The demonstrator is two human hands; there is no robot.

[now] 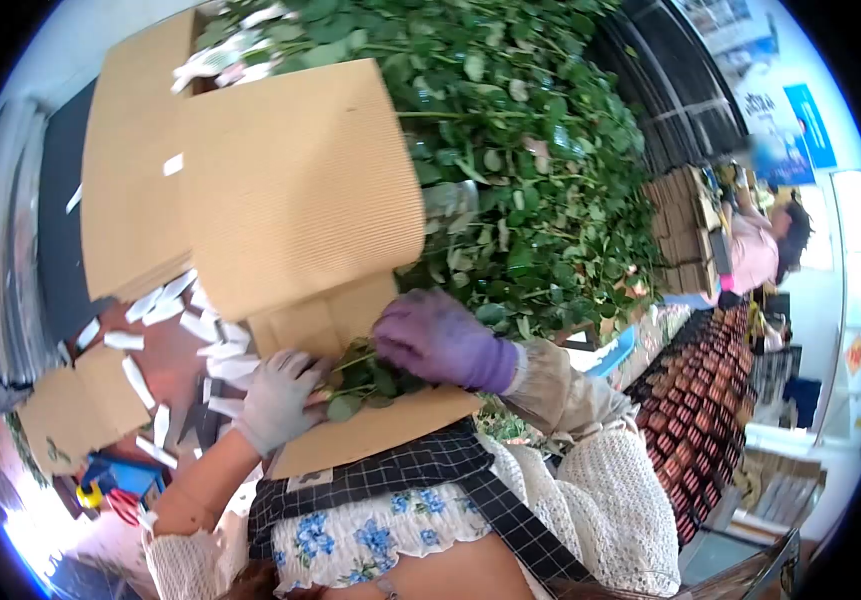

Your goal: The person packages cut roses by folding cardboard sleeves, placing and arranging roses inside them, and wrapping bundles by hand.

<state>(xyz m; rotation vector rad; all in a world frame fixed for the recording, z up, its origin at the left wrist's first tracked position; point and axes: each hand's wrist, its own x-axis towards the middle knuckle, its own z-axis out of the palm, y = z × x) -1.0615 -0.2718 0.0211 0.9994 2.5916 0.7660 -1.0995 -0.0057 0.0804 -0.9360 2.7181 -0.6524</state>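
A bunch of leafy rose stems lies on a sheet of brown cardboard against my front, with its heads hidden. My left hand, in a greyish-white glove, closes around the left end of the bunch, its thumb near the leaves. Over the right part of the bunch, my right hand, in a purple glove, has its fingers curled down into the leaves. Just beyond both hands, a large corrugated cardboard sheet stands over folded cardboard.
A big heap of leafy stems covers the area beyond my right hand. White paper strips lie scattered on the left, with a blue box nearer. Stacked dark red crates and a person in pink are at right.
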